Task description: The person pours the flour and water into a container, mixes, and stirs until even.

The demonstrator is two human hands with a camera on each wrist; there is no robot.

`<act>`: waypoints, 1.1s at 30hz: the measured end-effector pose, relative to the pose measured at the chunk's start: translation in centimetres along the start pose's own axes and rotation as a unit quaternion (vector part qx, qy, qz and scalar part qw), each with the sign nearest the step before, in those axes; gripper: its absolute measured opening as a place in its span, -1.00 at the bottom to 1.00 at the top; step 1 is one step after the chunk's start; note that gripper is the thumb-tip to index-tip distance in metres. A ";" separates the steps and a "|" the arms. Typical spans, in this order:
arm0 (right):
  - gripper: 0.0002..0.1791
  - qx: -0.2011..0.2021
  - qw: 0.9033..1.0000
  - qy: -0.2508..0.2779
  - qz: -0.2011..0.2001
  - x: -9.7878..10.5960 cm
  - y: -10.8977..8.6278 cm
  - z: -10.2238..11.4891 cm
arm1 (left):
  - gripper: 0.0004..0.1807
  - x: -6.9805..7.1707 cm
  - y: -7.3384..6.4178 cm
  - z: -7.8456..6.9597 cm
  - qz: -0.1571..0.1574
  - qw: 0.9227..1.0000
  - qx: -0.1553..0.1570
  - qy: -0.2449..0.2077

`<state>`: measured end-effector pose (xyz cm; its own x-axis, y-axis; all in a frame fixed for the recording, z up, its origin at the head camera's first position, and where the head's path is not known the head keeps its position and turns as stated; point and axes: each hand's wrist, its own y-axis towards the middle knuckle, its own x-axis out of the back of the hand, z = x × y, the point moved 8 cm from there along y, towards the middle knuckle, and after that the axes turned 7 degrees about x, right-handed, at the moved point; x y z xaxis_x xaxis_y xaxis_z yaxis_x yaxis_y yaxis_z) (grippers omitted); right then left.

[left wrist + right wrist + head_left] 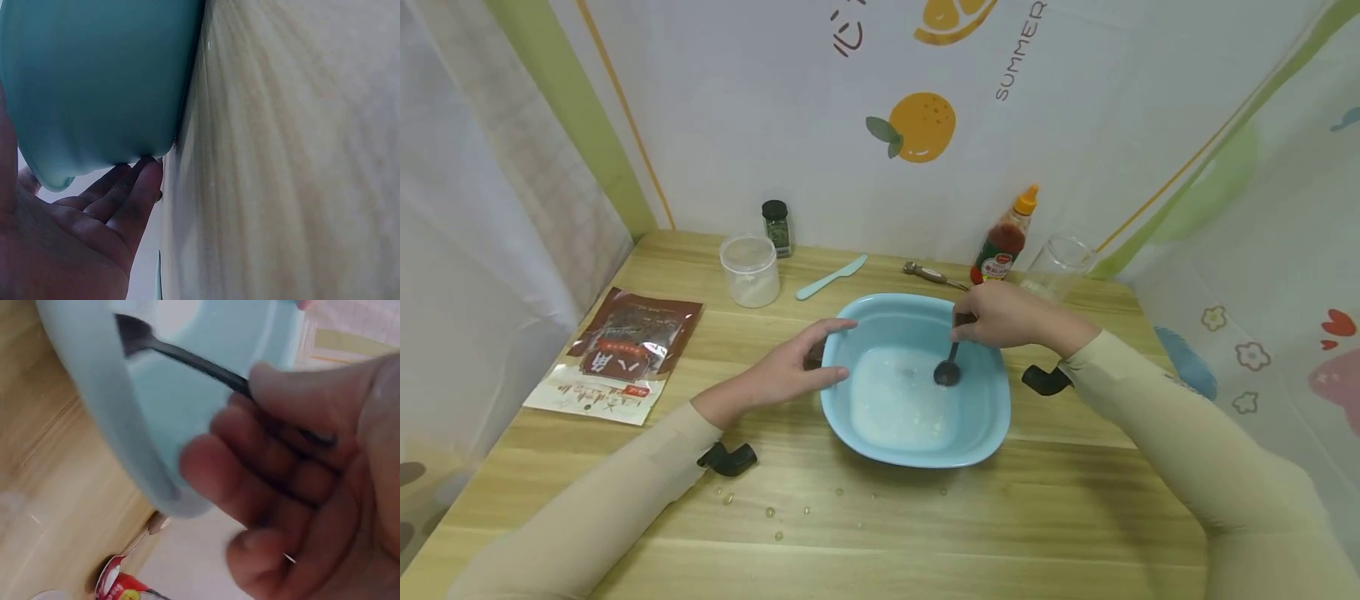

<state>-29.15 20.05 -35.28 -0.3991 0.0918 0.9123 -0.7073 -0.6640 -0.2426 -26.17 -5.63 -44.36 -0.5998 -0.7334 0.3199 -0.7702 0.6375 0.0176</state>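
Note:
A light blue plastic basin with cloudy whitish liquid in the bottom stands mid-table. My left hand holds its left side, thumb over the rim; in the left wrist view, several fingers lie against the outer wall. Above the basin's right side, my right hand pinches the handle of a small black spoon, whose bowl is down at the liquid. The right wrist view shows the spoon's handle between thumb and fingers, slightly blurred.
Behind the basin are a lidded clear jar, a green herb jar, a pale green knife, a metal utensil, a red sauce bottle and a clear glass container. A brown packet lies left. Droplets dot the front.

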 end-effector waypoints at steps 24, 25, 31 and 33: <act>-0.82 0.027 0.994 0.078 0.072 -2.3 0.6 2.3 | -0.23 -0.1 0.1 0.0 0.004 1.000 -0.003 -0.005; -0.81 0.031 0.992 0.085 0.085 -2.6 0.6 2.5 | -0.23 -0.1 0.1 0.0 0.004 1.000 -0.002 -0.006; -0.77 0.053 0.990 0.108 0.076 -3.0 1.1 3.5 | -0.22 0.0 0.1 0.0 0.000 1.000 -0.001 -0.005; -0.80 0.035 0.994 0.089 0.046 -2.5 1.2 3.0 | -0.22 0.0 0.1 0.0 0.001 1.000 -0.001 -0.002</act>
<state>-27.26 16.85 -36.83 -0.5616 0.1539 0.8129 -0.6232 -0.7250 -0.2933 -26.20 -5.59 -44.38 -0.6018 -0.7334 0.3162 -0.7688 0.6392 0.0191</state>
